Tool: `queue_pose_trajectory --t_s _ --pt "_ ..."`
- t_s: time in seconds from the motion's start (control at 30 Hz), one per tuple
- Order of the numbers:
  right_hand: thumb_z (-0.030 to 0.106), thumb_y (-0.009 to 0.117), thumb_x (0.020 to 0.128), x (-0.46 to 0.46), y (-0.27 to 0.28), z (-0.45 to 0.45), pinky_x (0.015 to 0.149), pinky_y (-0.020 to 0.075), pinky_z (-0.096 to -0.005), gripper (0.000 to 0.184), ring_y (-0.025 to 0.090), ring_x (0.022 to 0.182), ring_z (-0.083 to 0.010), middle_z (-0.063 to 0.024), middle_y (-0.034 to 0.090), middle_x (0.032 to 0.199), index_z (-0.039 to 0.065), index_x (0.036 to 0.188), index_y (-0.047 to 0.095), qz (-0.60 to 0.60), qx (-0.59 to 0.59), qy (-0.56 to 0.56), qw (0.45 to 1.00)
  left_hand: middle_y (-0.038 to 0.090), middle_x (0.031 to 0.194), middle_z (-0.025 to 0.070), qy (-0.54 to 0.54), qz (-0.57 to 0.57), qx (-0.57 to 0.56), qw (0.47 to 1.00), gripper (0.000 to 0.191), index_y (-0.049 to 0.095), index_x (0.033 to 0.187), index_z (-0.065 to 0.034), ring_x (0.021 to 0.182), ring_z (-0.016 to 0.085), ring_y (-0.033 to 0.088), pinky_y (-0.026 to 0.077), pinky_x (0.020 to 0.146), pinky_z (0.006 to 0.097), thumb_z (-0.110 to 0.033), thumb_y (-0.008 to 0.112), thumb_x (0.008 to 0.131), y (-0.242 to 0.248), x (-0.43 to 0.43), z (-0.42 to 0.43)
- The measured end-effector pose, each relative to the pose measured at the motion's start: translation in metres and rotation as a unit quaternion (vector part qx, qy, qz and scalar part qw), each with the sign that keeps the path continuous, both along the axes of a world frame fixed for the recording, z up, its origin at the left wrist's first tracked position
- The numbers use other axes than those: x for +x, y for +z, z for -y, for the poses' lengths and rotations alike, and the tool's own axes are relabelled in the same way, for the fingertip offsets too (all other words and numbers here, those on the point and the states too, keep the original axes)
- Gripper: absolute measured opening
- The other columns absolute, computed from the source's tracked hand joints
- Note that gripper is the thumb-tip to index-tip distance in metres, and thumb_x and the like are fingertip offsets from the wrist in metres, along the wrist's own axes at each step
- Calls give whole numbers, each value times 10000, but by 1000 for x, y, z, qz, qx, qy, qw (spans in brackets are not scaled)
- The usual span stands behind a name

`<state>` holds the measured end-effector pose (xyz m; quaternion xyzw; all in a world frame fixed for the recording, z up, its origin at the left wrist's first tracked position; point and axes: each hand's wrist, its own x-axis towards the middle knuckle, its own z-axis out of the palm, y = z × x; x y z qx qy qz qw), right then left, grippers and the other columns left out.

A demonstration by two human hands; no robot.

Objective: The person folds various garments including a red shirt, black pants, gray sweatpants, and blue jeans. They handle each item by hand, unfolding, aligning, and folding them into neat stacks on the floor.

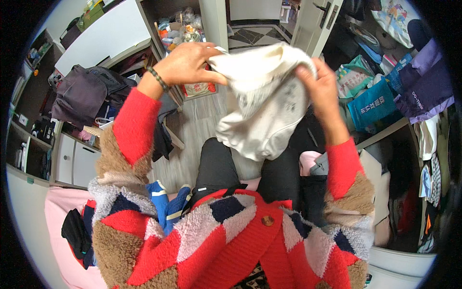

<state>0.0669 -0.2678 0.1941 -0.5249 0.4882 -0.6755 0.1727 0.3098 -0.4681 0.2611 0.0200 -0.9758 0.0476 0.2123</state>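
A white cloth garment (265,104) with small dark printed marks hangs in the air above my knees. My left hand (193,63) grips its upper left edge between thumb and fingers, and a dark beaded bracelet circles that wrist. On the other side, my right hand (319,81) pinches the garment's upper right edge, slightly blurred. Between the hands the cloth droops in loose folds, its lower end over my black trousers (218,162). Its exact kind I cannot tell.
Blue knitwear with pale stripes (168,204) lies at my left hip. Dark clothing (77,231) rests on the pink bedding (57,216). A dark jacket (86,90) drapes over a chair at left. Bags (373,104) crowd the right side, near an open door (310,25).
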Motion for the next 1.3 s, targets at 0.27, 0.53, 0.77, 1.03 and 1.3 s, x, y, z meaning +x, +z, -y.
queue_pose_trajectory --t_s 0.27,0.53,0.77,1.03,1.3 --pt "207 717 843 -46 95 13 642 459 -207 156 564 690 -34 40 645 771 70 903 674 -240 59 -74 966 661 942 89 115 -112 176 971 267 672 979 -34 858 193 645 506 790 318 -164 726 751 20 5 59" --pt "298 676 892 -87 140 23 623 439 -212 247 529 662 -26 67 599 743 53 922 664 -383 99 -186 899 672 849 -21 64 -180 374 907 172 695 980 -7 763 63 586 484 680 235 -108 715 841 58 -1 73" --pt "181 651 871 -72 156 20 495 383 -249 194 464 558 -44 51 533 616 34 746 650 -303 87 -228 921 626 696 -58 161 -136 227 951 217 723 898 -23 615 29 514 428 544 211 -235 679 886 96 24 71" --pt "199 617 910 -79 158 27 494 356 -238 235 441 557 -45 64 506 632 38 739 604 -319 41 -184 929 673 858 -25 71 -149 294 942 274 706 1009 -17 756 55 589 498 672 236 -265 607 950 116 29 58" --pt "218 572 965 -89 145 34 583 456 -230 232 563 626 -69 16 643 732 36 852 660 -115 30 -56 991 631 799 -60 89 -139 301 939 224 684 998 -27 692 42 534 467 644 212 -217 567 970 114 18 72"
